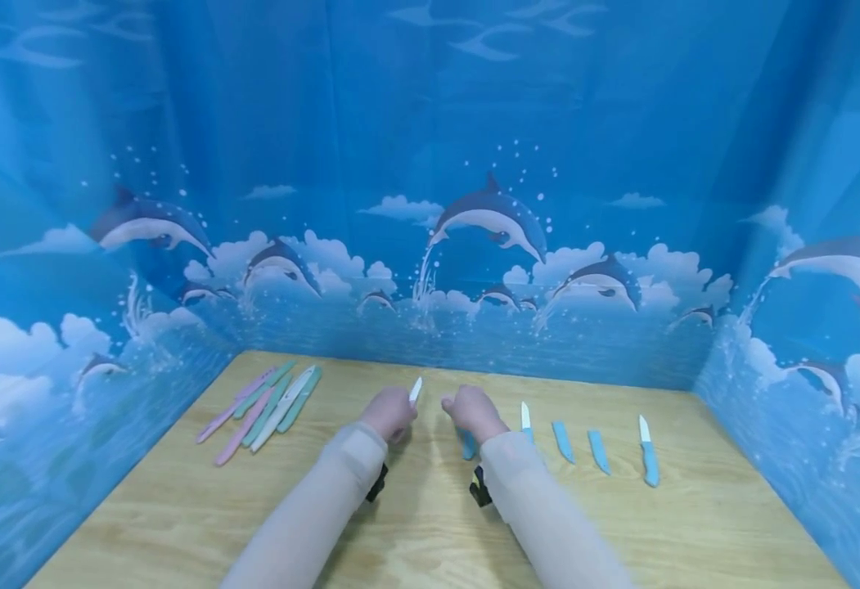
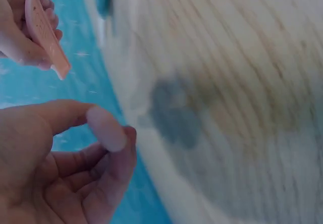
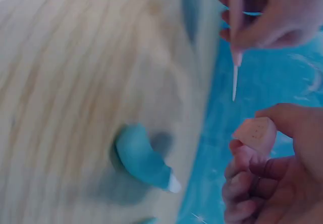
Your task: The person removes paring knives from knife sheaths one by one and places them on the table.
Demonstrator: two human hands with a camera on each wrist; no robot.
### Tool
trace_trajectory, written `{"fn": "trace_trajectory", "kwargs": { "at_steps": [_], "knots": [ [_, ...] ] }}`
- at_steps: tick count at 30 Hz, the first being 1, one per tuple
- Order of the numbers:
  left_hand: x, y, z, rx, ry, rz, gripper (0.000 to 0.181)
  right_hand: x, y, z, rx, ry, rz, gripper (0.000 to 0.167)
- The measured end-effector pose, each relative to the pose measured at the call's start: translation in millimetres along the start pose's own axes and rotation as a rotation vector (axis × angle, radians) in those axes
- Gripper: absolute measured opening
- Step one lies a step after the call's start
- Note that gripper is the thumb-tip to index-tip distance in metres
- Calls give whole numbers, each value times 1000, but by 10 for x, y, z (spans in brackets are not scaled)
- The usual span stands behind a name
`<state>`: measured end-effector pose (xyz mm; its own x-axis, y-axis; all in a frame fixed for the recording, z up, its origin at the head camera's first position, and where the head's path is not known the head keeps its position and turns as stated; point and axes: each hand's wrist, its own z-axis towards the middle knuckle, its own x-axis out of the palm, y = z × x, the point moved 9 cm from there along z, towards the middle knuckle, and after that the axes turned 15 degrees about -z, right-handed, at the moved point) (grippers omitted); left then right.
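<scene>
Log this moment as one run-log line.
left hand: holds pink-handled knife, blade bare | right hand: holds pink sheath, apart from knife | table: blue-handled knife lies rightmost

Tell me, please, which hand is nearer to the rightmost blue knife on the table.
Right. The right hand is to the left of the blue knife, not touching it; the left hand is farther left.

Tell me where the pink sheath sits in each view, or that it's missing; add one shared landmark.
Head: not discernible; the right hand probably hides it.
Left wrist: pink sheath at upper left, in that hand.
Right wrist: lower right, pinched in the same hand.
Shared landmark: the right hand, visible in all three.
</scene>
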<state>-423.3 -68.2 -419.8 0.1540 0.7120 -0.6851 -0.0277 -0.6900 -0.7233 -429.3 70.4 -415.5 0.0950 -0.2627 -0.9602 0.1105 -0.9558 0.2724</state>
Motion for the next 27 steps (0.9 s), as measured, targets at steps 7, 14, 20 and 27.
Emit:
{"fn": "trace_trajectory", "kwargs": {
  "at_steps": [7,14,20,27],
  "knots": [
    [14,134,163,-87,-15,175,26,161,134,211,22,-73,-165,33],
    [17,76,202,-15,-76,348,12,206,243,259,14,-21,-212,25],
    [111,89,266,-42,-69,467,17,242,252,270,30,17,-200,16],
    [211,-15,229,-9,0,761,28,256,247,251,16,38,-165,23]
  ]
}}
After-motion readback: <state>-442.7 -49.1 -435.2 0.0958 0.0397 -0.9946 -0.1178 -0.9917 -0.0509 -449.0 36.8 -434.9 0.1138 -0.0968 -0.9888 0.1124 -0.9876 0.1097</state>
